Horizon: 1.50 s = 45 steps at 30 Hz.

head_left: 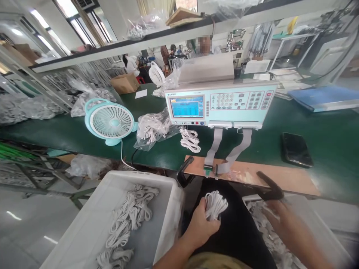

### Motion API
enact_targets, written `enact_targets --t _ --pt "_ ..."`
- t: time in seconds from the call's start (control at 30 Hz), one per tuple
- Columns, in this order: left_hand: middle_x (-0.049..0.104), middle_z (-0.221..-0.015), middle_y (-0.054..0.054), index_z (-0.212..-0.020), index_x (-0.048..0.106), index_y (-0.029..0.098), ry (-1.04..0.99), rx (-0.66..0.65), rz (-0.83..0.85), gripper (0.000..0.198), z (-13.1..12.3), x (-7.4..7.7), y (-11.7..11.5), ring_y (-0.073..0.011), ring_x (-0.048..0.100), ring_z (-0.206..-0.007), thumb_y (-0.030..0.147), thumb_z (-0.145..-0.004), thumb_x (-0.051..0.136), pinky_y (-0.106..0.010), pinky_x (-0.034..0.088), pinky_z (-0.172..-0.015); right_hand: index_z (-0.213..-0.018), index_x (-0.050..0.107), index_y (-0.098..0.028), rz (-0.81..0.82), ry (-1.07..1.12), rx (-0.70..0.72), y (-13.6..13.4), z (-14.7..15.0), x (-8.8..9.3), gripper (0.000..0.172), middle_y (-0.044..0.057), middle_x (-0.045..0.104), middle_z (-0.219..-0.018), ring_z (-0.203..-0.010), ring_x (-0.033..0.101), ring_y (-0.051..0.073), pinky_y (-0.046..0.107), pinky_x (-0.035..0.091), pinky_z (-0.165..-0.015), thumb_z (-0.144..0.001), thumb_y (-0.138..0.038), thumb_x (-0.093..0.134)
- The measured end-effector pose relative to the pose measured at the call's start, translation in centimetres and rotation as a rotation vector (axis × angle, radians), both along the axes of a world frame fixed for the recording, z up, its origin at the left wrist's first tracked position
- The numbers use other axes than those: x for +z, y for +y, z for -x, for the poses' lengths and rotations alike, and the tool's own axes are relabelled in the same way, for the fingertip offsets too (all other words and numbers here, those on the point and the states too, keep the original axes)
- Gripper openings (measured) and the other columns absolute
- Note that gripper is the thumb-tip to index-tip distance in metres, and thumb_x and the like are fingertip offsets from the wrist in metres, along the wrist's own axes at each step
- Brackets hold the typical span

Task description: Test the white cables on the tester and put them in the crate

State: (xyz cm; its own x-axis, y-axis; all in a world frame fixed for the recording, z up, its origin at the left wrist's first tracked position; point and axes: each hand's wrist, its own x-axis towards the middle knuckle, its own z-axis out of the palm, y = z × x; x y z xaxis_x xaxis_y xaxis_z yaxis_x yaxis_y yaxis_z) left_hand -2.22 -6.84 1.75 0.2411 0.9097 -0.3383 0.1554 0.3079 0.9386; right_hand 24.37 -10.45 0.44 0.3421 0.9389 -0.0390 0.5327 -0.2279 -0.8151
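"Below the near edge of the long dark-green surface (162, 153), what is in your left hand (199, 228)?"

"Your fingers there are closed around a looped bundle of thin white cable (216, 203), above your dark-clothed lap (241, 233). Its loops fan upward, so its long axis runs from your fingers towards the surface."

"Which way from it are the two flat grey ribbon cables (215, 144)?"

"Beyond it: their small connectors (208, 170) sit at the front of the tan wooden board (297, 179), apart from your bundle. Your left hand is the nearer one."

"What is hard to make out?"

"Your right hand (276, 215) is blurred near the pale heap (267, 235) in the right-hand white plastic bin (328, 228); whether its fingers grip anything, you cannot tell. Your left hand hides the bundle's lower end."
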Motion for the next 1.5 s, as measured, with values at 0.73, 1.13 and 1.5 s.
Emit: enact_targets --t 0.73,1.13,1.5 --pt "0.064 -0.081 -0.003 -0.086 0.071 0.019 -0.117 -0.05 -0.131 0.015 -2.6 0.5 1.0 -0.0152 0.058 -0.072 0.022 -0.073 0.064 -0.026 0.047 -0.068 -0.116 0.05 -0.023 0.034 0.514 0.55 1.4 8.0 1.2 0.032 0.003 0.058 -0.101 -0.091 0.055 0.021 0.03 0.046 -0.082 -0.084 -0.028 0.05" --pt "0.057 -0.058 0.003 -0.074 0.059 0.017 -0.183 0.46 0.13 0.021 -2.6 -1.2 1.5 -0.0109 0.051 -0.049 0.03 -0.065 0.072 -0.024 0.045 -0.052 -0.119 0.053 -0.025 -0.078 0.34 0.63 1.2 9.2 1.9 0.029 0.005 0.051 -0.095 -0.088 0.053 0.019 0.03 0.045 -0.079 -0.099 -0.03 0.032" --pt "0.057 -0.062 0.001 -0.072 0.06 0.014 -0.282 0.473 0.135 0.023 -2.4 -0.8 1.6 -0.0109 0.051 -0.057 0.028 -0.061 0.075 -0.023 0.044 -0.058 -0.09 0.062 -0.019 -0.112 0.185 0.926 4.7 8.8 4.0 0.019 0.003 0.054 -0.078 -0.066 0.051 0.014 0.024 0.038 -0.061 -0.094 -0.023 0.044"
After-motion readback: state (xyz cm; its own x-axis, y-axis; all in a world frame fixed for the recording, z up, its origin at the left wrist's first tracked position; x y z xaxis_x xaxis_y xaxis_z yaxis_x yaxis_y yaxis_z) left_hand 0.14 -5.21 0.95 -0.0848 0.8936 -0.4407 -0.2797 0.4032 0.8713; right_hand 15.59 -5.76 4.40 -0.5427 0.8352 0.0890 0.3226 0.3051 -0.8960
